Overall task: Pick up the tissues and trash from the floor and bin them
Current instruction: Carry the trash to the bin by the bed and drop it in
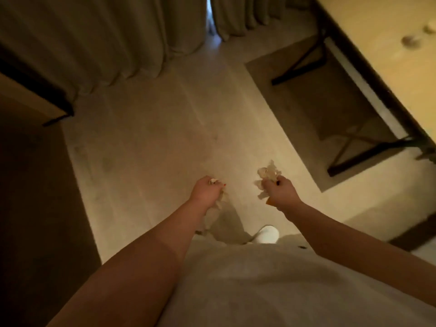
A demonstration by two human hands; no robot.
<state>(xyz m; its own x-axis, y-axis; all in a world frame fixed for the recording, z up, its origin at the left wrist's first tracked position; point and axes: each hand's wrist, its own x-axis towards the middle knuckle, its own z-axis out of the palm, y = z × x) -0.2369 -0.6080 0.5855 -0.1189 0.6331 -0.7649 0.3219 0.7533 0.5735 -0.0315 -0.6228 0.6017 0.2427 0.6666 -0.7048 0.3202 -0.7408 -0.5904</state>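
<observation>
We look down at both arms held out over the pale floor point(153, 128). Our left hand point(206, 191) is closed in a fist around crumpled tissues point(218, 204) that trail down below it. Our right hand point(282, 192) is also clenched, gripping a wad point(269, 173) of tissue that sticks up above the knuckles, with an orange scrap point(269, 201) showing under the palm. A white shoe point(267, 234) shows between the arms. Curtains point(113, 36) hang ahead, and a bench point(387, 50) stands at the right, blurred.
</observation>
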